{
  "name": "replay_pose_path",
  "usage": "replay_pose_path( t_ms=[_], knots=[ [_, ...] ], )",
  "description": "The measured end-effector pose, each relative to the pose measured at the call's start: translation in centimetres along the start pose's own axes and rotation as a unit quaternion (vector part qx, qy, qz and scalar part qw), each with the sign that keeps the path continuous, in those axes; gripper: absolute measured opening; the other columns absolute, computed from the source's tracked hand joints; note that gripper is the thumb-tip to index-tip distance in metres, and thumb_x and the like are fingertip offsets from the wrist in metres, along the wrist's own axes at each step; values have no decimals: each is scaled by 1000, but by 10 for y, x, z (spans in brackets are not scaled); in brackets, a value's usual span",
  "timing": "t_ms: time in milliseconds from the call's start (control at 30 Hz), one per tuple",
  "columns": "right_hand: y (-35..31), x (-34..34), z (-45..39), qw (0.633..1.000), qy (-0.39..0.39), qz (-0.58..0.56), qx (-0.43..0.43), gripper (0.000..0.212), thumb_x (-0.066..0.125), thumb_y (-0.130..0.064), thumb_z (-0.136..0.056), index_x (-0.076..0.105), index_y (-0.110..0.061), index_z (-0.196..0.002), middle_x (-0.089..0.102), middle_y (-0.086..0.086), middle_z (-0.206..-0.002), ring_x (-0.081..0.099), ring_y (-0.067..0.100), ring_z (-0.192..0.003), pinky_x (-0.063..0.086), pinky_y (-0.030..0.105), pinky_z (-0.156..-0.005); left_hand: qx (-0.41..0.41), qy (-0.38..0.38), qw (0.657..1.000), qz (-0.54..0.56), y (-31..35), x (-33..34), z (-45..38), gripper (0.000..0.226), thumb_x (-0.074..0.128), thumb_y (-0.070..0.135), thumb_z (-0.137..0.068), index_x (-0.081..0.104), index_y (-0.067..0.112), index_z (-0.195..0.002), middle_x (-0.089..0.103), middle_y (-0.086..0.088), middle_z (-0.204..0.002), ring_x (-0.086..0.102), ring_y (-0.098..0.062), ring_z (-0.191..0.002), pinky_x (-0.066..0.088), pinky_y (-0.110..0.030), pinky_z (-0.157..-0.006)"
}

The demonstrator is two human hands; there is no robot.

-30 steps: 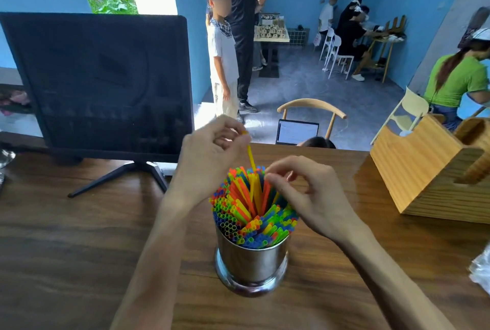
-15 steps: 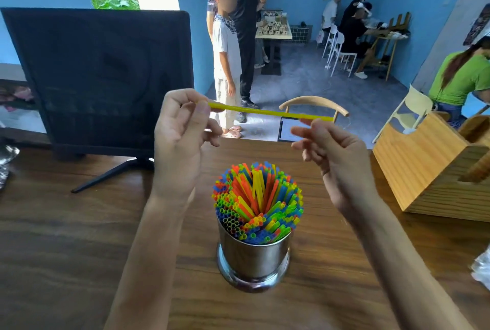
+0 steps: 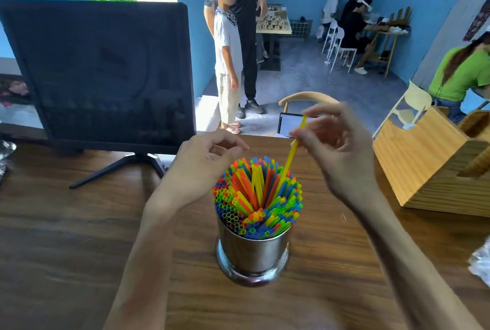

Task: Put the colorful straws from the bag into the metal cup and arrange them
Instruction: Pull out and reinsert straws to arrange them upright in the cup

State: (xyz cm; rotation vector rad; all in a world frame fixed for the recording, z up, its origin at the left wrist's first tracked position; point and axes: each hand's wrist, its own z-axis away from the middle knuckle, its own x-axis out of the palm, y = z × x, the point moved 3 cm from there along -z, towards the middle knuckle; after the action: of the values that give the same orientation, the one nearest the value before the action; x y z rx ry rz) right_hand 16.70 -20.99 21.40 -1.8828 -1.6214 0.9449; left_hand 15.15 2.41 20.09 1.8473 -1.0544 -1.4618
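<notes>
Yellow straw point(image 3: 293, 154) now steep, long axis running from upper right down to lower left, lower end dipped among the packed straws point(image 3: 256, 198), upper end poking above the fingertips. Half a second back: same straw level, stretched across above the cup between both hands. Before that, upright in the bundle under the left hand.

Right hand point(image 3: 336, 149) raised above and just right of the cup rim, thumb and forefinger pinching the yellow straw near its upper third, remaining fingers fanned loose, slightly blurred. Left hand point(image 3: 202, 164) lower than before, off the straw, holding nothing, fingers loosely curled with thumb near forefinger, hovering just left of the bundle; contact with the straw tops not clear.

Metal cup point(image 3: 253, 253) upright on the wooden tabletop point(image 3: 66, 237), centre of view, filled with straws standing near vertical, tops splayed outward in orange, green, blue and yellow. Cup unmoved across the frames.

Dark monitor point(image 3: 98, 72) on its stand at the far left of the tabletop. Wooden box point(image 3: 434, 162) at the right. Crinkled clear plastic point(image 3: 481, 263) at the right edge, mostly cut off.
</notes>
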Motion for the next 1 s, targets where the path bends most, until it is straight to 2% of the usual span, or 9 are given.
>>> replay_pose_path(
  t_ms=[33,100,167,300,400,433,533,733,1000],
  knots=[
    [3,5,5,997,-52,52,6,8,75,-33,-91,69,-31,-96,74,-6,-85,71,17,-78,56,35,-69,9,-3,1000,2,1,2,0,18,67,27,-98,75,41,-90,70,26,-93,64,4,-91,45,-4,-69],
    [11,16,14,978,-165,129,25,26,68,-50,-91,77,-25,-89,73,-11,-86,66,13,-83,52,35,-69,32,-8,999,-5,6,6,0,15,69,25,-97,77,37,-92,71,24,-92,65,2,-90,46,-7,-71],
    [15,20,18,966,-211,136,60,36,62,-55,-92,81,-24,-85,71,-13,-86,63,12,-88,48,34,-71,51,-11,998,-25,11,9,1,13,70,27,-96,78,37,-92,70,25,-92,63,3,-90,45,-7,-70],
    [20,14,13,982,-148,88,77,42,55,-45,-101,79,-21,-77,70,-5,-82,62,12,-83,47,35,-75,70,-11,996,-61,14,14,1,7,71,38,-93,78,41,-95,69,22,-92,60,3,-94,43,-13,-71],
    [22,10,11,989,-101,24,100,44,48,-35,-106,75,-15,-78,72,-1,-81,60,0,-75,43,16,-71,77,-27,991,-110,16,19,-2,11,69,46,-93,78,44,-99,65,20,-98,58,-1,-97,51,-32,-81],
    [23,10,12,990,-89,12,111,45,47,-35,-107,75,-13,-79,73,1,-82,60,-1,-75,43,15,-70,77,-33,989,-125,17,21,-2,12,68,46,-93,78,44,-101,64,20,-99,57,-3,-99,53,-35,-83],
    [25,9,13,989,-60,-23,132,49,43,-37,-105,75,-9,-82,74,7,-83,65,23,-82,45,24,-68,76,-42,984,-157,17,24,-2,16,66,47,-95,78,44,-105,63,21,-103,56,-5,-103,53,-42,-88],
    [29,7,14,988,-43,-48,138,48,41,-37,-105,74,-12,-81,74,9,-82,65,31,-83,44,29,-67,83,-40,979,-184,18,25,-1,18,62,45,-98,76,45,-108,63,18,-103,53,-7,-106,52,-42,-90],
    [30,9,13,988,-45,-55,137,48,41,-37,-104,74,-11,-80,74,9,-81,65,17,-78,44,25,-66,81,-61,976,-190,19,25,-1,26,60,30,-98,76,46,-110,59,19,-99,52,-8,-101,51,-41,-88]
  ],
)
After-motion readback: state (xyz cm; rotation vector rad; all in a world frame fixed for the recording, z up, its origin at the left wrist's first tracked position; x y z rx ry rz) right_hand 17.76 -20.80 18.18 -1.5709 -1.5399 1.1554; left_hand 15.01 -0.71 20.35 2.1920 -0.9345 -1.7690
